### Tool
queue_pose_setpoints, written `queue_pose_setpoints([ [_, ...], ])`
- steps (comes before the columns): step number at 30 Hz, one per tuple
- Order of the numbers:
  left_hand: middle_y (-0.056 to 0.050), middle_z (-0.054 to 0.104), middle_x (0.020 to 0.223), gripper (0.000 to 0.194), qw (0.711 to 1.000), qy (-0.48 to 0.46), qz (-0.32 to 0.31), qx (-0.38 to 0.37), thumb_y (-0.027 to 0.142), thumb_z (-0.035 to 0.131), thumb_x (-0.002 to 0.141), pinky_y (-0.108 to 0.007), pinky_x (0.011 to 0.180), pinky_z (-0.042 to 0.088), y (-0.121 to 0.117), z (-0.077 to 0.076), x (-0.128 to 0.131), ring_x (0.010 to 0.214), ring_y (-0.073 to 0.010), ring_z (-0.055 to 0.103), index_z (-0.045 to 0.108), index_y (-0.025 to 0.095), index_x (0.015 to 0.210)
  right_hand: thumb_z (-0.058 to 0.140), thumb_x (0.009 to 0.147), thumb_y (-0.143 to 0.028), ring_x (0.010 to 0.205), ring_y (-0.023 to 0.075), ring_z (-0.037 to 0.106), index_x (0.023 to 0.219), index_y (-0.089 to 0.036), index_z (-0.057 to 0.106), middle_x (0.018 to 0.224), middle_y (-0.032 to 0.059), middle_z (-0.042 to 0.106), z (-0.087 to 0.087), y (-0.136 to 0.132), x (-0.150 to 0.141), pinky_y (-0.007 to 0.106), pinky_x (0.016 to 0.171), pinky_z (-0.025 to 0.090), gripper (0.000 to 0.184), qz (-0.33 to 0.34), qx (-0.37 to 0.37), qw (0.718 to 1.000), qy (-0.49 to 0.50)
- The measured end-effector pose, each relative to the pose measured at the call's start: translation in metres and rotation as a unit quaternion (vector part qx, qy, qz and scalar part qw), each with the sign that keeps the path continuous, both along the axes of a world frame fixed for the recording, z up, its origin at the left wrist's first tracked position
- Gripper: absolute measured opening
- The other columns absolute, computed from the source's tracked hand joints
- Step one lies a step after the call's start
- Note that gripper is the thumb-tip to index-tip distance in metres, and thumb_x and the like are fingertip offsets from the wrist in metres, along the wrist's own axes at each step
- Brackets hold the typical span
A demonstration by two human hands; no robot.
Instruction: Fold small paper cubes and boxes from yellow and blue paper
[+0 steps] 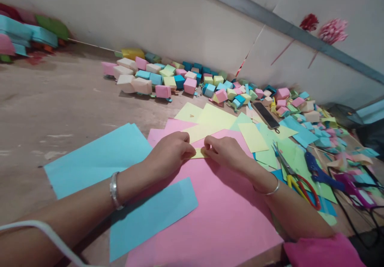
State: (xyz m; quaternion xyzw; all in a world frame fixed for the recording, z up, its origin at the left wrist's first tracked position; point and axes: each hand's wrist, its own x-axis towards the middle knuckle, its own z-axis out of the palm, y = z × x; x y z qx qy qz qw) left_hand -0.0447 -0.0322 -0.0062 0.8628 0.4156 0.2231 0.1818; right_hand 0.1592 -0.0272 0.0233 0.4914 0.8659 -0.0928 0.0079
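My left hand [171, 151] and my right hand [225, 151] meet over a big pink paper sheet [216, 215]. Both hands are closed in a pinch on a small piece of yellow paper [199, 153] that lies between them, left fingers on its left end, right fingers on its right end. Most of the yellow piece is hidden under my fingers. A silver bangle sits on each wrist.
Blue paper sheets [96, 159] lie at the left, yellow and green sheets [216, 121] behind my hands. Several folded paper cubes [168, 81] line the wall. At the right lie a dark phone [265, 115], scissors [295, 181] and a blue glue gun [319, 175].
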Motion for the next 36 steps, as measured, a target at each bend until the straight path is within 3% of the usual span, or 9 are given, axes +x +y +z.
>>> queue_pose_setpoints([
  [3,0.001,0.042,0.063,0.029,0.999,-0.004,0.005,-0.032,0.007,0.055,0.077,-0.029,0.055,0.023,0.0,-0.001,0.0,0.058,-0.0108,0.038,0.055,0.015,0.05,0.046,0.087,-0.006,0.064,0.0147,0.047,0.078,-0.016,0.059,0.071,0.0042,0.06,0.0,-0.017,-0.01,0.031,0.055,0.015,0.018,0.079,0.112,0.987,-0.082],
  [7,0.0,0.051,0.067,0.022,0.998,-0.022,0.0,-0.063,0.01,0.056,0.081,-0.027,0.057,0.028,0.002,-0.003,0.0,0.063,-0.0113,0.046,0.068,0.017,0.064,0.043,0.087,-0.002,0.069,0.0184,0.047,0.083,-0.012,0.062,0.076,0.007,0.058,-0.012,-0.044,-0.024,0.033,0.056,0.017,0.022,0.174,0.205,0.96,-0.08],
  [10,0.001,0.049,0.065,0.025,0.998,-0.015,0.004,-0.053,0.011,0.057,0.081,-0.027,0.056,0.027,0.004,-0.006,-0.001,0.06,-0.0104,0.044,0.065,0.017,0.057,0.046,0.082,-0.002,0.067,0.0193,0.045,0.082,-0.011,0.061,0.076,0.0086,0.056,-0.018,-0.057,-0.028,0.033,0.055,0.018,0.018,0.169,0.192,0.959,-0.12],
  [13,0.001,0.047,0.063,0.028,0.999,-0.012,0.005,-0.036,0.009,0.056,0.079,-0.028,0.055,0.026,0.004,-0.006,-0.002,0.058,-0.01,0.043,0.059,0.015,0.052,0.05,0.073,0.001,0.063,0.0185,0.043,0.075,-0.011,0.059,0.072,0.0088,0.053,-0.017,-0.063,-0.025,0.032,0.054,0.017,0.015,0.119,0.175,0.959,-0.191],
  [18,0.0,0.054,0.069,0.023,0.998,0.0,-0.001,-0.059,0.01,0.054,0.081,-0.027,0.058,0.031,0.003,0.002,-0.001,0.064,-0.012,0.05,0.065,0.017,0.062,0.051,0.068,0.002,0.061,0.017,0.042,0.072,-0.011,0.058,0.069,0.008,0.05,-0.011,-0.065,-0.019,0.031,0.053,0.018,0.015,0.102,0.185,0.942,-0.261],
  [22,-0.001,0.057,0.075,0.008,0.996,0.011,0.035,-0.081,0.021,0.061,0.082,-0.027,0.062,0.033,0.0,0.009,0.005,0.072,-0.0154,0.051,0.063,0.018,0.075,0.05,0.067,0.002,0.06,0.017,0.041,0.068,-0.012,0.055,0.066,0.0066,0.047,-0.01,-0.067,-0.022,0.031,0.053,0.017,0.015,0.127,0.203,0.933,-0.27],
  [29,-0.003,0.059,0.074,0.018,0.988,0.113,0.075,-0.074,0.032,0.07,0.076,-0.03,0.061,0.027,0.003,0.018,0.003,0.078,-0.0208,0.049,0.063,0.021,0.065,0.051,0.069,-0.003,0.06,0.0172,0.039,0.069,-0.013,0.056,0.066,0.0072,0.048,-0.011,-0.064,-0.021,0.031,0.052,0.018,0.011,0.112,0.193,0.941,-0.253],
  [36,-0.003,0.063,0.069,0.015,0.978,0.177,0.075,-0.087,0.033,0.071,0.072,-0.031,0.06,0.024,0.013,0.029,-0.012,0.077,-0.0216,0.049,0.068,0.023,0.062,0.053,0.068,0.001,0.061,0.0166,0.04,0.068,-0.013,0.055,0.066,0.0074,0.049,-0.007,-0.063,-0.017,0.03,0.053,0.019,0.015,0.114,0.152,0.951,-0.243],
])
